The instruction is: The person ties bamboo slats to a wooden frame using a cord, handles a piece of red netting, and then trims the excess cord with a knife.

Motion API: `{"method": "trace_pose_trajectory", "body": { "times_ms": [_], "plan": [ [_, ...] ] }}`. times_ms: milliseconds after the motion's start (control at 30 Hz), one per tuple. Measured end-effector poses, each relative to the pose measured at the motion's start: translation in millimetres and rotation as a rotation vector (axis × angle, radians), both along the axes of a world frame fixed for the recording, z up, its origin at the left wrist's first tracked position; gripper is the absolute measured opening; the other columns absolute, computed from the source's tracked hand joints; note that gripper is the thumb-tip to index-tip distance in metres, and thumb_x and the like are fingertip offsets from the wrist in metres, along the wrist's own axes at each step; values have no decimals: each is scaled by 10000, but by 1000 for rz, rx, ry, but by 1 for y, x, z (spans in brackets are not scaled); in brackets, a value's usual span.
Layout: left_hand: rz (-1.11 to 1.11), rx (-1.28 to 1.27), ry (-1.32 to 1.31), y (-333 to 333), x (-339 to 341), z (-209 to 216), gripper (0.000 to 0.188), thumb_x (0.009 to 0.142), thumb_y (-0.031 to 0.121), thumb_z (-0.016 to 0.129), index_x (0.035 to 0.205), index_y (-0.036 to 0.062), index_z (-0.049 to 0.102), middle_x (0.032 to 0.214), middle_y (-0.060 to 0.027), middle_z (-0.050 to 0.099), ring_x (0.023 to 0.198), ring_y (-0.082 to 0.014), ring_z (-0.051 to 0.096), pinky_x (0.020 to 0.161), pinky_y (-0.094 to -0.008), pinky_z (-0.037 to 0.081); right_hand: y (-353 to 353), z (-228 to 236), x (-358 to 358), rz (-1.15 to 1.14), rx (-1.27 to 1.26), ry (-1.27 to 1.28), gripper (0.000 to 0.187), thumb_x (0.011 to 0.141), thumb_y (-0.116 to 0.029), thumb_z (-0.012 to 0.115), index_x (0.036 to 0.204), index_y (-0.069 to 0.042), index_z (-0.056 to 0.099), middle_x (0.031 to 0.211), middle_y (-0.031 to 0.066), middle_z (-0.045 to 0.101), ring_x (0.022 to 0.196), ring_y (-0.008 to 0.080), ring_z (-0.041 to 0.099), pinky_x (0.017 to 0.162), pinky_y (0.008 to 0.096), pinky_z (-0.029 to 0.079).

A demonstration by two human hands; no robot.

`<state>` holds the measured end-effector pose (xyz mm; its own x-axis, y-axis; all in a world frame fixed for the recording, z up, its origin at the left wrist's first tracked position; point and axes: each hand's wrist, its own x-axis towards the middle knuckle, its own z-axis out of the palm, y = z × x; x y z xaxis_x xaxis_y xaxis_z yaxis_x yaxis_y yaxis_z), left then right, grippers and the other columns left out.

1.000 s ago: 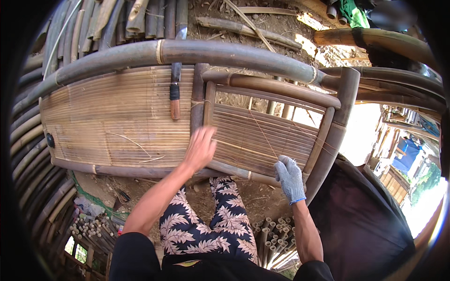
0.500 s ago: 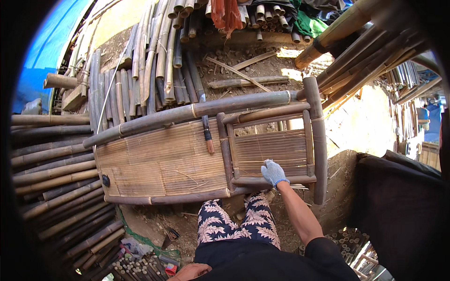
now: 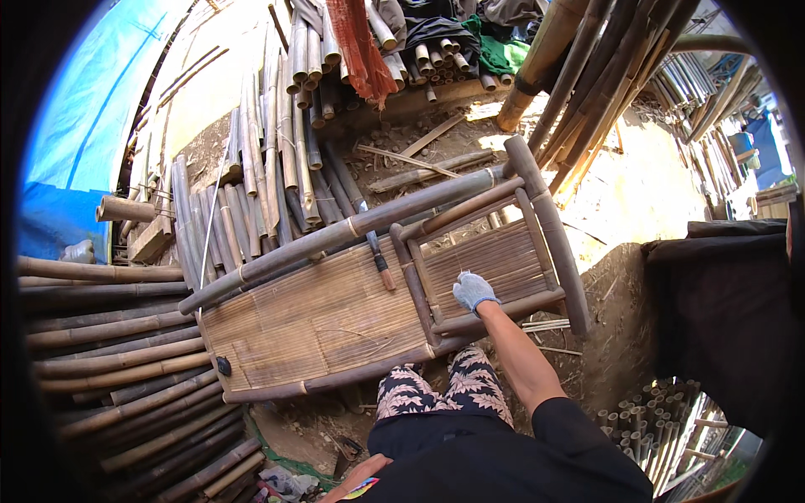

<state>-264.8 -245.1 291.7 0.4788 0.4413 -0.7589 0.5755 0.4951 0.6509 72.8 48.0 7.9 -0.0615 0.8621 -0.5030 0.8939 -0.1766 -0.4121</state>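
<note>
My right hand (image 3: 474, 291), in a grey glove with a blue cuff, is closed over the slats of a small bamboo frame (image 3: 524, 303). A thin light strand seems to stick up by its fingers, but what they grip is too small to make out. The frame sits at the right end of a long slatted bamboo bench or lounger (image 3: 310, 327), lying across in front of my legs. A tool with a brown handle and black band (image 3: 384, 272) rests on the slats left of the frame. My left hand (image 3: 366, 474) is low by my waist, its fingers hidden.
Dark bamboo poles (image 3: 109, 327) are piled at the left, and more poles (image 3: 281, 134) lie beyond the bench. Thick bamboo poles (image 3: 545, 63) lean at the upper right. Dark cloth (image 3: 713, 310) hangs at the right. Upright cut bamboo (image 3: 650, 419) stands at the lower right.
My view has turned, so the bench now slants up to the right. My gloved right hand has shifted from the frame's near rail inward over its slats, still closed.
</note>
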Motion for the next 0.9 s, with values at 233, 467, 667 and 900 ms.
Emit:
{"method": "trace_pose_trajectory", "body": {
  "times_ms": [233, 467, 667, 900],
  "plan": [
    [-227, -228, 485, 20, 46, 24, 452, 888, 409, 576, 1229, 113, 572, 1171, -162, 624, 1070, -346, 622, 893, -435, 500, -1, 20, 19, -11, -59, 48, 383, 874, -254, 471, 1048, 24, 667, 1085, 281, 663, 1022, 414, 647, 920, 490, 514],
    [-253, -199, 736, -9, 77, 11, 404, 881, 441, 570, 1101, 108, 633, 1054, -169, 668, 1022, -373, 635, 862, -453, 495, -11, -17, 62, 6, 65, 133, 350, 891, -275, 498, 989, 19, 662, 1049, 282, 664, 993, 417, 647, 895, 493, 513],
    [-67, 358, 264, -22, 88, 11, 242, 903, 347, 568, 957, 123, 644, 893, -78, 641, 833, -320, 670, 667, -427, 529, -5, -2, 63, 10, 42, 199, 333, 872, -255, 496, 959, 17, 666, 1014, 284, 668, 977, 424, 648, 877, 500, 517],
    [-355, 426, 112, 42, 162, -7, 186, 919, 266, 546, 948, 108, 639, 854, -79, 619, 829, -302, 667, 662, -423, 534, -4, 12, 61, 90, 47, 245, 338, 862, -256, 501, 960, 21, 667, 1006, 285, 671, 964, 430, 653, 875, 504, 522]
  ]
}}
